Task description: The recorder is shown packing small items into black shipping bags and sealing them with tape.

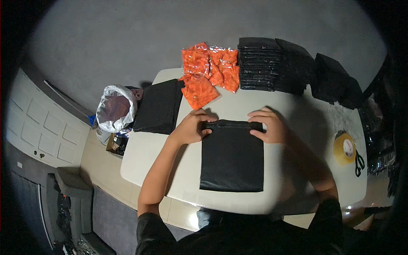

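A flat black bag or folded sheet (232, 159) lies on the white table (255, 202) in front of me. Its far edge is bunched into a thick roll, though I cannot tell what the roll holds. At the roll's left end my left hand (193, 127) pinches it between thumb and fingers. My right hand (269, 125) grips the right end in the same way. Left of my left hand lies a stack of flat black sheets or bags (157, 106). Just beyond it are several orange items in clear plastic packets (199, 91).
Rows of black packages (258, 63) line the table's far edge, with more black packages (333, 79) at the far right. A roll of clear packing tape (344, 148) and black-handled scissors (359, 164) lie on the right. A bin with a white liner (116, 108) stands beyond the left edge.
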The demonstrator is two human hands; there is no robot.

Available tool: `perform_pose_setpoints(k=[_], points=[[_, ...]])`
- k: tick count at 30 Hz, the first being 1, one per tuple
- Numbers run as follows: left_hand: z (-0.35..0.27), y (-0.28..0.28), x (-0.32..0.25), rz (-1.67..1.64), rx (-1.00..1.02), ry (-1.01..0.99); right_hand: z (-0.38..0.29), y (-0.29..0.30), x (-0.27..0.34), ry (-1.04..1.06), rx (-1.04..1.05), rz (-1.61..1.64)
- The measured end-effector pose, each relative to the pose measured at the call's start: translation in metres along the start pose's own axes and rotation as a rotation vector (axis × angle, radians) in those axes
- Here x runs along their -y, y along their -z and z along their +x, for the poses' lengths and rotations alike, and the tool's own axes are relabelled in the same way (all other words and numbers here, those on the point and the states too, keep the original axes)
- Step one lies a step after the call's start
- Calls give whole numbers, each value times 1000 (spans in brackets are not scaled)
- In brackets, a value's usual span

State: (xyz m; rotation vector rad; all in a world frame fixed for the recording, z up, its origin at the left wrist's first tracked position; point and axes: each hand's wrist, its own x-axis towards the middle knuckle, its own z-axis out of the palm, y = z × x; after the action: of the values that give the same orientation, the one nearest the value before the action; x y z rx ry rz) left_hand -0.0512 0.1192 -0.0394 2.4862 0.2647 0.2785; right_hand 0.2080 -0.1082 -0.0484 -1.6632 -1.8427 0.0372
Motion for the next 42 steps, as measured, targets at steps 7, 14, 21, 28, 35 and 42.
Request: perform_pose_setpoints(k=[7, 14, 21, 28, 35, 42], points=[[1, 4, -12, 100, -54, -8, -5, 2, -9, 82, 127, 65], [35, -40, -32, 49, -233, -178, -9, -2, -16, 87, 120, 9], [75, -76, -59, -47, -93, -398, -11, -7, -25, 69, 145, -6], [72, -75, -49, -192, -65, -233, -5, -5, -24, 52, 108, 129], [74, -84, -44, -144, -103, -312, -19, 2, -37, 63, 69, 107], [75, -84, -46, -51, -58, -359, -17, 2, -34, 45, 61, 93]])
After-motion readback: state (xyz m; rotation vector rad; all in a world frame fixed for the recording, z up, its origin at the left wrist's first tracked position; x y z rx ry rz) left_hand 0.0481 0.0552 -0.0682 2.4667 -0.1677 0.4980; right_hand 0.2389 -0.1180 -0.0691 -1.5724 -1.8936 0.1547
